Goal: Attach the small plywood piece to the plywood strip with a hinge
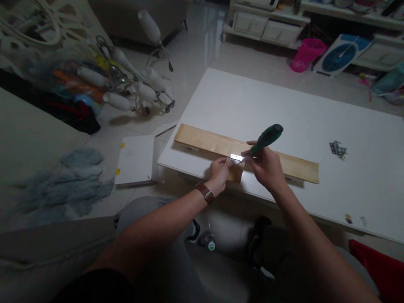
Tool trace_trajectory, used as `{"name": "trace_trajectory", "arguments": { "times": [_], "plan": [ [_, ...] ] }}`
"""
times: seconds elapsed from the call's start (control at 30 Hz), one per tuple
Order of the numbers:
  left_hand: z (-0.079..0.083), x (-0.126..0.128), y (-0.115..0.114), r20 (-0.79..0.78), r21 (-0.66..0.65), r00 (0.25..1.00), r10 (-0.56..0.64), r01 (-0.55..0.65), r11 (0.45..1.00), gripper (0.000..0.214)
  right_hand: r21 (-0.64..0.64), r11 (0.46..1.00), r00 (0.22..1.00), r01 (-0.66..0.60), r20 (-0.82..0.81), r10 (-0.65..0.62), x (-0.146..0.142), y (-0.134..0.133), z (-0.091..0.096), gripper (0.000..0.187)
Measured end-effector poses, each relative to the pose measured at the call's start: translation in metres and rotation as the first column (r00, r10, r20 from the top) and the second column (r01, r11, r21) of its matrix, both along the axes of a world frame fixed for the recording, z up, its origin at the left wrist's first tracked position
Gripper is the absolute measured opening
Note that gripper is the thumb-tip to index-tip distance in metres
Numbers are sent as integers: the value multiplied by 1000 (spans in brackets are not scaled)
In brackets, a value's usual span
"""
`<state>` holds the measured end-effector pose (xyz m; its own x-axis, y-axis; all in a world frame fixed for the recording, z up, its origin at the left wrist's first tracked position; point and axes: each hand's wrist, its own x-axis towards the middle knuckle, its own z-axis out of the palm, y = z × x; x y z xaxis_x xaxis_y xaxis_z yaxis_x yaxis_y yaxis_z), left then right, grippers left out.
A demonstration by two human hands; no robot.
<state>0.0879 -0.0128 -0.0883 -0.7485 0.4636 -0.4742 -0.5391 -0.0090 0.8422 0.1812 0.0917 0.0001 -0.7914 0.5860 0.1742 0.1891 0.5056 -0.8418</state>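
Note:
My right hand (266,165) is closed around a screwdriver with a dark green handle (266,138), its tip pointing down to the left. Under that tip lies a small shiny metal bracket (236,157), apparently a hinge, at the middle of a long wooden board (204,139). My left hand (220,172), with a brown strap on the wrist, pinches the left end of the bracket. A short wooden piece (236,173) sticks out toward me below it. The board rests on a white tabletop (261,100).
Several small metal pieces (338,150) lie on the tabletop at right. A lamp with several white shades (141,91) stands on the floor at left, near a white box (134,160) and grey cloth (74,180). A pink basket (307,55) and a blue fan (341,55) stand beyond.

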Motion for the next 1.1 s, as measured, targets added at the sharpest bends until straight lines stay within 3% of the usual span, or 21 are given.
{"name": "trace_trajectory", "arguments": {
  "times": [0.2,0.33,0.5,0.7,0.83,1.1],
  "plan": [
    [2,0,-1,-5,-3,1000,2,-2,1000,6,111,985,991,129,29,-133,-2,-3,-1,38],
    [5,0,-2,-2,-18,1000,-8,8,1000,3,159,976,985,150,65,-161,-5,-5,-1,37],
    [5,0,-1,-20,-33,1000,-8,7,999,3,33,988,989,148,15,-148,-8,-4,1,33],
    [10,0,0,-20,-34,1000,15,-16,999,6,-181,983,999,29,-15,-33,-3,7,-3,55],
    [11,1,0,-3,-23,1000,25,-25,999,6,-129,991,999,38,13,-36,1,8,0,53],
    [5,0,-1,-22,-24,1000,0,0,1000,5,104,973,977,208,22,-212,-6,-3,-1,33]
  ]
}}
